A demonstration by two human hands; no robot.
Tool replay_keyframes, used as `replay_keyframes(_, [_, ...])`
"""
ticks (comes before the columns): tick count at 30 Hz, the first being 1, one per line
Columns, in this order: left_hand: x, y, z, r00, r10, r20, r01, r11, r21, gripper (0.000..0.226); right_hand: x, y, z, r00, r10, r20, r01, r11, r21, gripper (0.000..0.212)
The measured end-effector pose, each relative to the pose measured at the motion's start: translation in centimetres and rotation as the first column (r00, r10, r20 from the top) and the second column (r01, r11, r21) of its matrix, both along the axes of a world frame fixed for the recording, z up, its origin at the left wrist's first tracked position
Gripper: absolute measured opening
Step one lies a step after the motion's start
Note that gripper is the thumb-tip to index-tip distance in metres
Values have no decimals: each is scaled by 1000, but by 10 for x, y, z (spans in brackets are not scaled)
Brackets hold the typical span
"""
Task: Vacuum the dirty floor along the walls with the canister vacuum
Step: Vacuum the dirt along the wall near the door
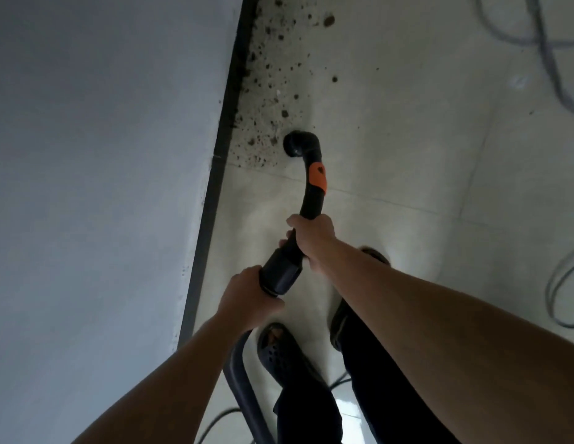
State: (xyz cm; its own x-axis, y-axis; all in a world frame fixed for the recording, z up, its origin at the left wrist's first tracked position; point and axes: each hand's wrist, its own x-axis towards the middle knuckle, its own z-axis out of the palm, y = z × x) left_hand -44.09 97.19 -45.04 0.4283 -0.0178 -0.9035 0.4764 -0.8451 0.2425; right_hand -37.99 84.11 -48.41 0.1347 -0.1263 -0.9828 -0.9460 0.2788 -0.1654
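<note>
Partway, seemingly: floor (pixel 279 200) near feet (pixel 280 350) clean, dirt (pixel 266 91) thick beyond nozzle (pixel 295 145) along wall (pixel 103 155). Left hand (pixel 247 296), right hand (pixel 312 238): fingers wrapped round hose (pixel 311 203).

We look down along a plain, pale grey wall (pixel 103 155) on the left, smooth and evenly lit. A dark baseboard (pixel 228 123) runs along its foot, where it meets the floor (pixel 407 139). The floor is laid in large, pale, slightly glossy tiles with thin grout lines (pixel 391 201) crossing them. Dark crumbs of dirt (pixel 269 75) lie scattered beside the far part of the baseboard. Grey cables (pixel 542 36) loop loosely over the tiles at the right. A soft bright reflection (pixel 349 408) shows near the bottom edge.
</note>
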Motion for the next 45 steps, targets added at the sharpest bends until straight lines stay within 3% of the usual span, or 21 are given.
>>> replay_keyframes(6, [29, -29, 6, 999, 37, -7, -37, 999, -9, 24, 34, -30, 8, 1000, 24, 0, -24, 1000, -4, 26])
replay_keyframes(16, [68, -33, -12, 986, 131, 103, -132, 991, 0, 37, 94, -28, 0, 989, 140, 37, -139, 990, -35, 25])
replay_keyframes(25, [24, -7, 3, 994, 107, -3, -107, 994, 8, 32, 42, -7, 8, 990, 137, -40, -138, 990, -39, 25])
replay_keyframes(32, [15, 19, -7, 985, 170, 32, -172, 984, 54, 33, 45, 27, 5, 979, 201, 20, -200, 979, -36, 27])
replay_keyframes(41, [-7, 17, -1, 997, 59, -52, -60, 998, -8, 32, 6, 14, 17, 989, 144, -46, -148, 981, -123, 11])
replay_keyframes(45, [-23, 38, 1, 993, 88, -74, -86, 996, 29, 28, -12, 33, 20, 981, 183, -61, -189, 976, -105, 10])
